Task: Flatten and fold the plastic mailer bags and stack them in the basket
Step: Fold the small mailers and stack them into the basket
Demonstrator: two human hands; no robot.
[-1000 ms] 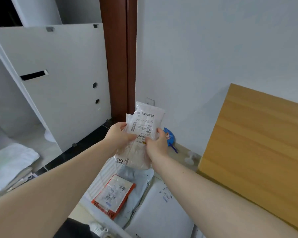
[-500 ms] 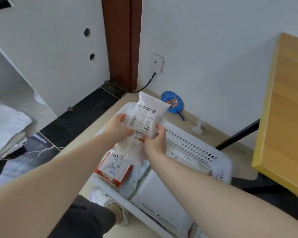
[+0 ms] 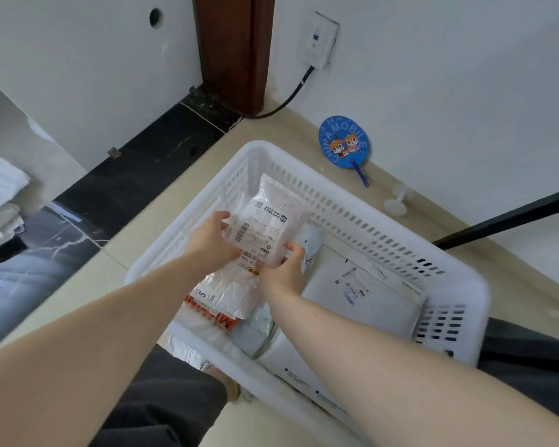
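1. Material: clear plastic mailer bag (image 3: 265, 230), crinkled and glossy, roughly rectangular, with a white shipping label and barcodes on its upper face. Its lower part hangs creased over the basket contents.
2. Left hand (image 3: 212, 240) grips the bag's left edge, fingers curled over the top. Right hand (image 3: 283, 269) pinches the lower right edge, fingers curled round it. Both hands hold the bag just above the basket interior.
3. Basket (image 3: 400, 250): white rigid plastic, rectangular with rounded corners, slotted walls. It stands on the beige floor tiles.
4. Inside the basket: a large flat white mailer (image 3: 365, 295) with a small label at right; an orange-red printed mailer (image 3: 213, 317) beneath the held bag; a crumpled grey bag (image 3: 255, 330) between the two.
5. Floor near the wall: a round blue hand fan (image 3: 344, 141) with cartoon print.
6. Change versus half a second earlier: the view tilts further down, the whole basket rim now shows, and the bag sits lower, over the basket's far half.
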